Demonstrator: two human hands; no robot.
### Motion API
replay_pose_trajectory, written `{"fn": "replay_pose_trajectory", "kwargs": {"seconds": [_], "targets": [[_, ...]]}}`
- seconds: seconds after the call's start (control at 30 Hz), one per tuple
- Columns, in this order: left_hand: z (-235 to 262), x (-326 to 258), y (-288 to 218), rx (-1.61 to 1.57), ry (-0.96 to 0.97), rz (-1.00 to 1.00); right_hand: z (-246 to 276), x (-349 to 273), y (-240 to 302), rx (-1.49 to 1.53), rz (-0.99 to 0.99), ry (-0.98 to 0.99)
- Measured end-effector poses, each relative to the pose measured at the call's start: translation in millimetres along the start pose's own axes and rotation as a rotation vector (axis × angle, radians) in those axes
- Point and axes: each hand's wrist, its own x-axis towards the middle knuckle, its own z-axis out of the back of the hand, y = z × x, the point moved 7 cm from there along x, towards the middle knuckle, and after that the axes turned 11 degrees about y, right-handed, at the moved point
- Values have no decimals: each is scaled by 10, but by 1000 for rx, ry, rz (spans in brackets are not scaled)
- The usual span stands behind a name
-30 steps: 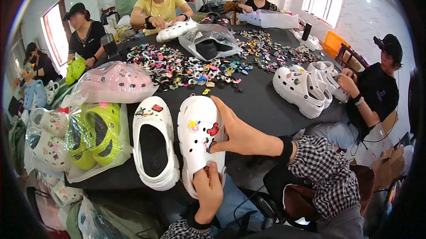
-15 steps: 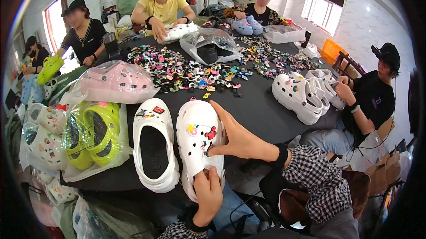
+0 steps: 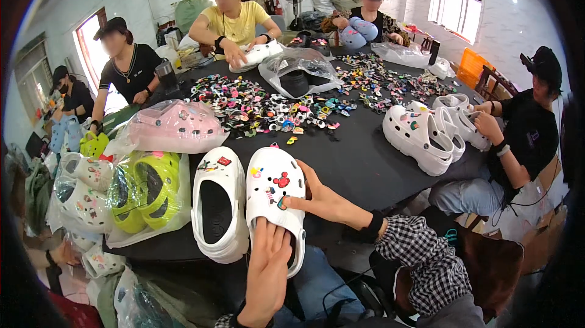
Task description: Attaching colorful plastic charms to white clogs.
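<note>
A white clog with several colourful charms on its top stands at the table's near edge. My right hand grips its right side, fingers along the far side and thumb pressing on a small dark, round-edged charm. My left hand reaches into the foot opening, fingers stretched out under the upper; their tips are hidden inside. Beside it on the left stands a second white clog with a black insole and several charms near the toe; neither hand touches it.
Bagged lime-green clogs, bagged white clogs and bagged pink clogs crowd the left side. Loose charms cover the dark table's middle. White clogs stand at right, by a co-worker's hands. Other people sit around the table.
My left hand has gone from pinching the clog's opening edge to reaching inside with fingers straight. My right thumb stays on the charm. A far co-worker has lifted blue clogs. The view has shifted slightly.
</note>
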Motion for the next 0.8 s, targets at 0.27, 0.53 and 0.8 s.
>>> {"fn": "replay_pose_trajectory", "kwargs": {"seconds": [0.27, 0.53, 0.8], "targets": [[139, -163, -653, 170, -84, -163, 116, 65, 43, -68, -33, -25], [904, 21, -819, -64, -194, -72, 198, 157, 302, -235, -82, 5], [1185, 550, -542, -136, -119, 99, 405, 186, -89, -500, -110, -29]]}}
